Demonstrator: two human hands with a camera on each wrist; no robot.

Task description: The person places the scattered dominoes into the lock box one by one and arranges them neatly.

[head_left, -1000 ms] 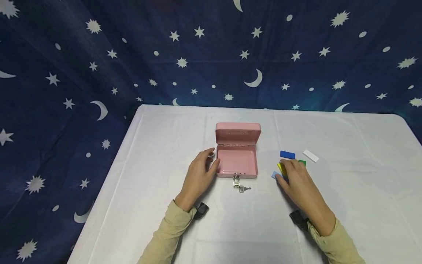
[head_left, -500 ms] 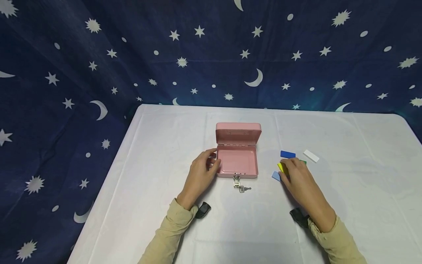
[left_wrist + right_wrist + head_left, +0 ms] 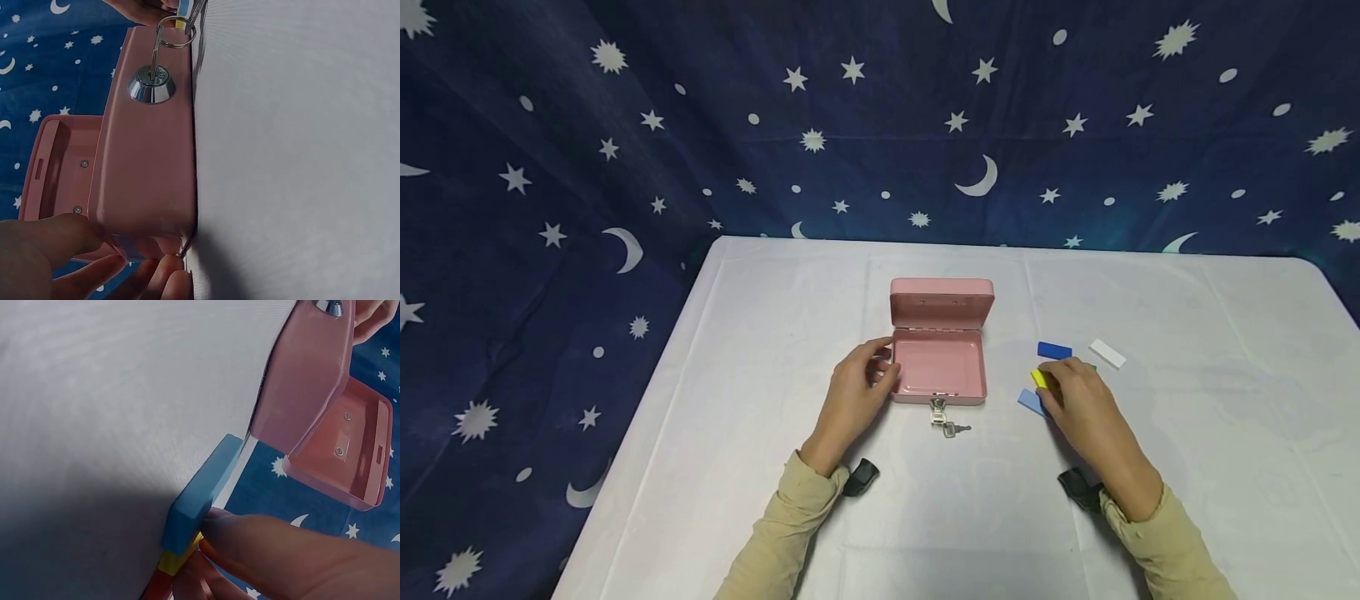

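A pink metal cash box (image 3: 939,398) stands with its lid (image 3: 942,304) raised; the tray inside is bare. Keys (image 3: 953,430) hang from the lock (image 3: 152,85) on its front. My left hand (image 3: 853,400) touches the box's left wall with its fingertips, the thumb at the rim. To the right of the box, my right hand (image 3: 1081,408) pinches a small yellow block (image 3: 1039,378) between thumb and fingers. A light blue block (image 3: 203,494) lies just in front of the thumb. In the right wrist view a red block (image 3: 156,586) shows beside the yellow one.
A dark blue block (image 3: 1055,350) and a white block (image 3: 1107,354) lie beyond my right hand. A green block mostly hides behind its fingers. All stand on a white-covered table (image 3: 1225,375), with a starry navy cloth (image 3: 880,108) behind.
My right thumb has drawn back to the right, uncovering more of the light blue block, while the fingers cover more of the green one. The left hand has closed in slightly on the box's side.
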